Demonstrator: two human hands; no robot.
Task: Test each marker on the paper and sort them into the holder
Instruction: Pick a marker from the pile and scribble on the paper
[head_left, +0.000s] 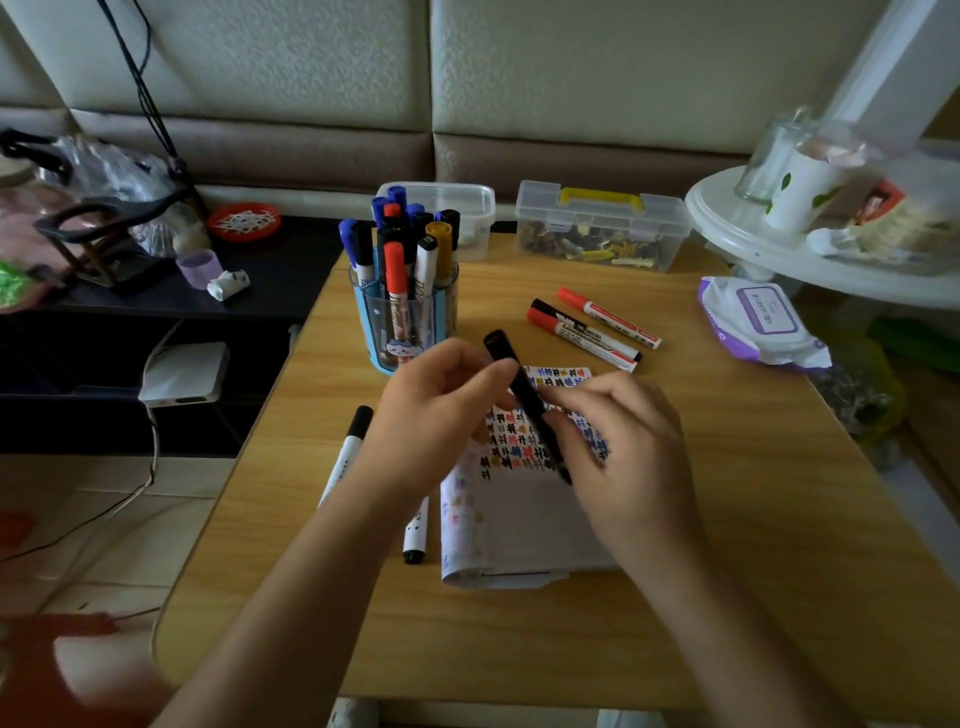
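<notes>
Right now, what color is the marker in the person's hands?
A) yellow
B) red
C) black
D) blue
C: the black marker is held over the paper between the left hand and the right hand; the red ones lie on the table.

Both hands hold a black marker (524, 397) over a sheet of paper (519, 514) on a wooden table (727, 519).

The left hand (441, 410) pinches the marker near its upper end, and the right hand (618, 441) grips its lower part, with the tip down by the paper's rows of black, red, blue and orange test marks. Just beyond the left hand stands a clear blue holder (402, 317) filled with upright markers. Beyond the right hand lie three red-capped markers (597, 327), side by side. Left of the left wrist lies a black-capped white marker (348, 447); another (415, 535) shows from under the left forearm, beside the paper's edge.
</notes>
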